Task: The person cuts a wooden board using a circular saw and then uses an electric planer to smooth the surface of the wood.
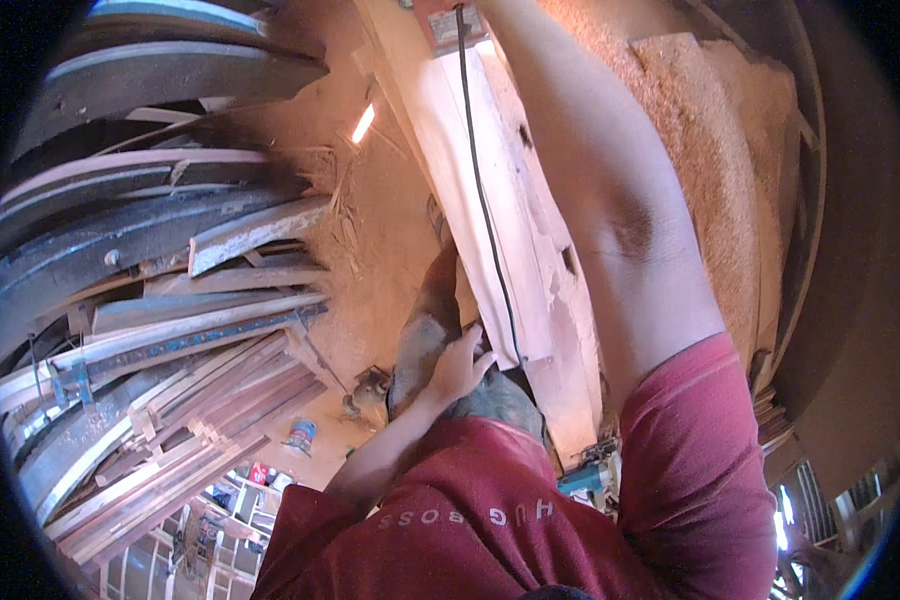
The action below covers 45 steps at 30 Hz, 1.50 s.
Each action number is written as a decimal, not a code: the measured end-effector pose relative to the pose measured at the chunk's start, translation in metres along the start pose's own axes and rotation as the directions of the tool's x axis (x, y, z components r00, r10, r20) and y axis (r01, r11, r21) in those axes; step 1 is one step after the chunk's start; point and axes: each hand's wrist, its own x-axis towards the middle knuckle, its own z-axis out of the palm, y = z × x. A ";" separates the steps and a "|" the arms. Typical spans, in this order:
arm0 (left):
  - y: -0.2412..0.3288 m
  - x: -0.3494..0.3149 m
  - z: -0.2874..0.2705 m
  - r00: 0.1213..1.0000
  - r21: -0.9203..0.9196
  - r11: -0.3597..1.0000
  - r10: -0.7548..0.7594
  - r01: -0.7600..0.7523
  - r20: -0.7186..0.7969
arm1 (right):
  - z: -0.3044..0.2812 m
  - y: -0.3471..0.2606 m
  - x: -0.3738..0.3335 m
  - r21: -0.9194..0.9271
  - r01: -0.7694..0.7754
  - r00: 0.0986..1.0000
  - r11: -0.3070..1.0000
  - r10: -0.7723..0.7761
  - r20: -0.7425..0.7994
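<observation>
"What could go wrong there, in your opinion?"

"I think mostly of the thin black cord (pixel 495 245). It lies along the long pale wooden board (pixel 462 200) in the middle of the frame, below the red boxy tool (pixel 442 28) at the upper edge. If the tool were pulled back, it could run onto this cord, or the cord could snag at the board's end."

"And the hands?"

"The bare left hand (pixel 458 375) is at the near end of the board, below the centre. Its fingers are half bent and a little apart; whether this grip has hold of the board, I cannot tell. If it only rests, the board might slide on the pale timber worktop with dark holes (pixel 570 375). The right arm (pixel 610 190) stretches to the top, but the right hand is outside the frame, so its grip I cannot judge."

"Is there room for moving?"

"Left of the board there is a strip of brown floor (pixel 375 290), up to the weathered grey curved timbers (pixel 140 235). On the right, the heap of orange shavings (pixel 715 150) appears near the arm. Toward the dark red shirt (pixel 450 490), at the bottom, little space remains."
</observation>
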 end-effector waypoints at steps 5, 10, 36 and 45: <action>-0.022 -0.002 0.011 0.993 -0.174 0.979 0.090 -0.101 -0.073 | -0.032 -0.011 -0.112 -0.066 -0.043 0.999 0.997 0.042 -0.014; -0.048 -0.009 0.019 0.987 -0.509 0.856 -0.143 0.086 -0.074 | -0.093 -0.035 -0.324 -0.144 -0.213 0.975 0.966 0.220 0.038; -0.026 0.024 -0.014 0.963 -0.500 0.865 -0.109 -0.030 -0.246 | -0.133 -0.082 -0.408 -0.061 -0.565 0.813 0.823 0.568 0.126; 0.017 0.065 -0.056 0.981 -0.342 0.937 0.001 -0.068 -0.192 | -0.062 -0.038 -0.218 -0.072 -0.398 0.917 0.915 0.398 -0.013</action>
